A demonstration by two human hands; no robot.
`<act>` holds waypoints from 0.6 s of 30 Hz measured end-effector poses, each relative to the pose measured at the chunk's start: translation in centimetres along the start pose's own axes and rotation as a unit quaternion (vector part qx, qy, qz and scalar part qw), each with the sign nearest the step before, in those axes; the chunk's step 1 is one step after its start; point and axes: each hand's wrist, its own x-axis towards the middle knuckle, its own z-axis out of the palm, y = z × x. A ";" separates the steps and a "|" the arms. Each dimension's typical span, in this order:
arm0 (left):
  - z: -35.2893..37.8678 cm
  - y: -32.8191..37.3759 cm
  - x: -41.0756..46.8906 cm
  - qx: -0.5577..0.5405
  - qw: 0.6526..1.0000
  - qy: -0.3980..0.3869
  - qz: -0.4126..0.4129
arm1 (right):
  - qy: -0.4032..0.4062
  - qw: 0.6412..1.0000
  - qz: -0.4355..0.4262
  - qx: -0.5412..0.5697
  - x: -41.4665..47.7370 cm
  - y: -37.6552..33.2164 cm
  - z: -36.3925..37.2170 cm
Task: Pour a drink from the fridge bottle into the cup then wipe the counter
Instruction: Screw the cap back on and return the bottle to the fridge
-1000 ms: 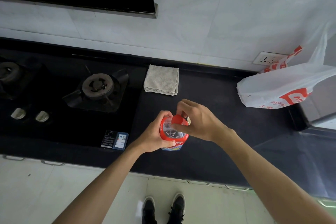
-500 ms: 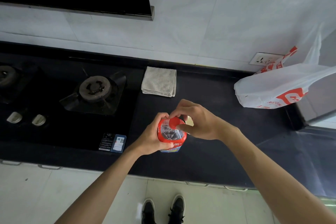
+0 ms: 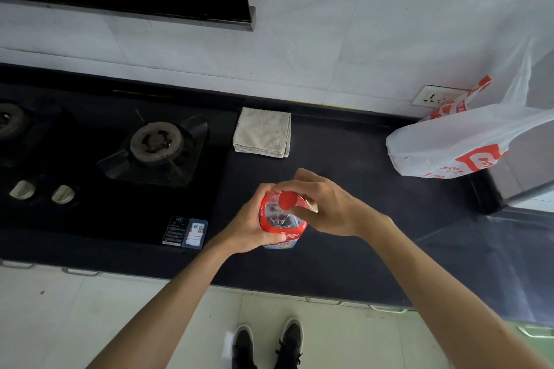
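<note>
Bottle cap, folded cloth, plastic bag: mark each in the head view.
bottle cap [image 3: 287,200], head view, middle of its red top.
folded cloth [image 3: 262,132], head view, middle of its upper face.
plastic bag [image 3: 449,144], head view, white side panel.

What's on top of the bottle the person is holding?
A red cap sits on the bottle. The right hand pinches it; the left hand grips the bottle. Its fingers cover the cap's edge, so whether it is loosened cannot be seen.

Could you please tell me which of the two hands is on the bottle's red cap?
The right hand: it pinches the red cap from above, while the left hand holds the bottle lower down, around its side.
</note>
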 end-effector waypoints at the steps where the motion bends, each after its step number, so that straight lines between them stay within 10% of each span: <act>1: 0.0 -0.1 0.0 0.001 1.000 0.000 0.000 | 0.004 1.000 -0.011 -0.002 0.1 0.0 -0.1; 12: 0.0 -0.2 0.0 0.004 1.000 0.001 0.003 | 0.195 0.978 0.076 -0.007 1.0 -1.1 3.1; 18: 0.0 -0.1 0.0 0.004 1.000 0.000 0.004 | 0.077 0.994 0.019 0.070 0.1 -0.1 1.4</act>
